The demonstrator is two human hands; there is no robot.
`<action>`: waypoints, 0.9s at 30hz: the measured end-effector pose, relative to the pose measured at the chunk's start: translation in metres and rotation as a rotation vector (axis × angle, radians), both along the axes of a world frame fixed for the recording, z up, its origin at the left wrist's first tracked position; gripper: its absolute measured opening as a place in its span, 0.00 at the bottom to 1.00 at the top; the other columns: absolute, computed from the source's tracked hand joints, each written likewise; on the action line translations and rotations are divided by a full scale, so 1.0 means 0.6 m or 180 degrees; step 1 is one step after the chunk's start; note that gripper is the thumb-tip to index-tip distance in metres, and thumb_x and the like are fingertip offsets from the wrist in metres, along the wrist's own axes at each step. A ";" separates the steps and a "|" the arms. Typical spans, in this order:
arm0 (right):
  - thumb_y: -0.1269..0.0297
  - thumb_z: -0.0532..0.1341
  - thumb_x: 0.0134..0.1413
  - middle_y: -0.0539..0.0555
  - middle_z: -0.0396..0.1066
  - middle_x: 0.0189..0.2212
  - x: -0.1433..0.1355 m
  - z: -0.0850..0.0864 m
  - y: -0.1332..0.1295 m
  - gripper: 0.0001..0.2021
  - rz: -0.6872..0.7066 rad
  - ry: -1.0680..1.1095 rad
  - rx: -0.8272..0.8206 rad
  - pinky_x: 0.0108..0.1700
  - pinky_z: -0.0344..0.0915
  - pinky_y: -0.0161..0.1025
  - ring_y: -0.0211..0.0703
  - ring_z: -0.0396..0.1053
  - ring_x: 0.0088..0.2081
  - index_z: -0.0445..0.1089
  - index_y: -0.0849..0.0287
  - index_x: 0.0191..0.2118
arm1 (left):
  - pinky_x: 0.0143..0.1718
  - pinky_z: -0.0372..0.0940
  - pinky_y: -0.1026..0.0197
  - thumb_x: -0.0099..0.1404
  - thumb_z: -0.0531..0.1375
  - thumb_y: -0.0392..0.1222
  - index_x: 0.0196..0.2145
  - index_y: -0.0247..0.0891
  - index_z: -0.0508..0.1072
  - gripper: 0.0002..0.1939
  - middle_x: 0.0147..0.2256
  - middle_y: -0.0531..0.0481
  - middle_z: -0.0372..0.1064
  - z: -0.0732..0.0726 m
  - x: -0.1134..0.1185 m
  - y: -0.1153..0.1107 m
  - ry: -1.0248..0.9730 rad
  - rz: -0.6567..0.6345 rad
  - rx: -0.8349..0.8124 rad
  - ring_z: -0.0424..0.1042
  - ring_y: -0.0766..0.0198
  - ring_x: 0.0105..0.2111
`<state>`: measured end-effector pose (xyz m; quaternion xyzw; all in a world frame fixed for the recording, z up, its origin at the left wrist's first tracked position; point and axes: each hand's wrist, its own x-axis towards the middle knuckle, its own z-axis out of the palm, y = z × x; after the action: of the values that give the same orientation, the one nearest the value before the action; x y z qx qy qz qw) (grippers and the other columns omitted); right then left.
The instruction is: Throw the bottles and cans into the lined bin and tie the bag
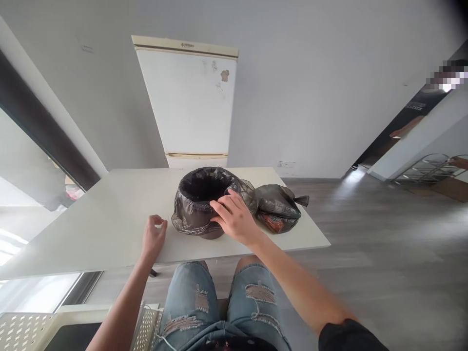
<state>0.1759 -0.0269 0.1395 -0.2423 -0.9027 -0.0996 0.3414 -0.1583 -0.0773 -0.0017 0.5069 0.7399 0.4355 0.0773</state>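
Note:
A bin (211, 235) lined with a black plastic bag (193, 214) stands upright on the white table (120, 209), its opening facing up and the bag folded over the rim. My right hand (236, 214) is at the bin's right front side, fingers apart, touching the bag near the rim. To the left of the bin, my left hand (155, 234) rests by the table surface with its fingers curled and pressed together; whether anything small is between them is hidden. A knotted, filled black bag (278, 207) lies right of the bin.
Beyond the table stands a white fridge (190, 102) against the grey wall. My legs are under the table's near edge. A perforated cream-coloured unit (22, 329) is at lower left. Another person's arm (407, 127) shows at the far-right doorway, near a metal rack (427, 168).

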 end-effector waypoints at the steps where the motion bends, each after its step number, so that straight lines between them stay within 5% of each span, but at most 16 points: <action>1: 0.65 0.64 0.69 0.59 0.73 0.47 -0.005 0.005 0.010 0.21 0.0007 -0.0049 0.0003 0.67 0.64 0.58 0.55 0.72 0.52 0.67 0.51 0.64 | 0.53 0.69 0.48 0.69 0.56 0.49 0.46 0.40 0.66 0.13 0.45 0.42 0.72 -0.003 0.006 0.005 0.0318 0.0072 -0.0202 0.73 0.50 0.49; 7: 0.65 0.70 0.64 0.60 0.74 0.48 -0.033 0.055 0.124 0.18 -0.0169 -0.0711 -0.0152 0.54 0.68 0.51 0.55 0.71 0.52 0.71 0.54 0.57 | 0.55 0.63 0.43 0.72 0.49 0.37 0.49 0.35 0.70 0.14 0.51 0.34 0.69 -0.003 0.044 0.017 0.1949 0.0155 -0.1036 0.70 0.43 0.52; 11: 0.64 0.73 0.60 0.62 0.75 0.46 -0.021 0.094 0.247 0.17 -0.0403 -0.1186 -0.0436 0.52 0.67 0.49 0.57 0.72 0.51 0.73 0.61 0.51 | 0.56 0.61 0.45 0.73 0.48 0.36 0.51 0.34 0.71 0.15 0.53 0.34 0.68 -0.002 0.045 0.016 0.2120 0.0038 -0.1041 0.70 0.46 0.51; 16: 0.62 0.74 0.57 0.65 0.76 0.47 0.058 0.116 0.371 0.18 -0.0694 -0.1387 -0.0782 0.48 0.66 0.46 0.58 0.74 0.49 0.73 0.64 0.48 | 0.54 0.61 0.46 0.73 0.49 0.36 0.52 0.34 0.71 0.16 0.52 0.34 0.68 -0.009 0.039 0.019 0.2208 0.0068 -0.1003 0.70 0.46 0.51; 22: 0.60 0.70 0.59 0.69 0.74 0.53 0.165 0.106 0.417 0.23 -0.1015 -0.1256 -0.1101 0.52 0.66 0.48 0.63 0.71 0.55 0.71 0.65 0.57 | 0.54 0.61 0.46 0.73 0.49 0.37 0.50 0.34 0.72 0.15 0.52 0.33 0.69 -0.012 0.039 0.019 0.2238 0.0081 -0.0995 0.70 0.46 0.49; 27: 0.60 0.70 0.60 0.68 0.74 0.57 0.202 0.105 0.425 0.25 -0.1270 -0.1253 -0.1207 0.52 0.68 0.50 0.64 0.70 0.57 0.73 0.63 0.60 | 0.54 0.61 0.45 0.72 0.50 0.36 0.51 0.34 0.72 0.15 0.51 0.33 0.69 -0.012 0.037 0.020 0.2174 0.0073 -0.1032 0.70 0.46 0.48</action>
<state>0.2972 0.2282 0.2025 -0.4495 -0.8885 -0.0397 0.0832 -0.1359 -0.0654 -0.0089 0.5958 0.7880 0.1194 -0.0995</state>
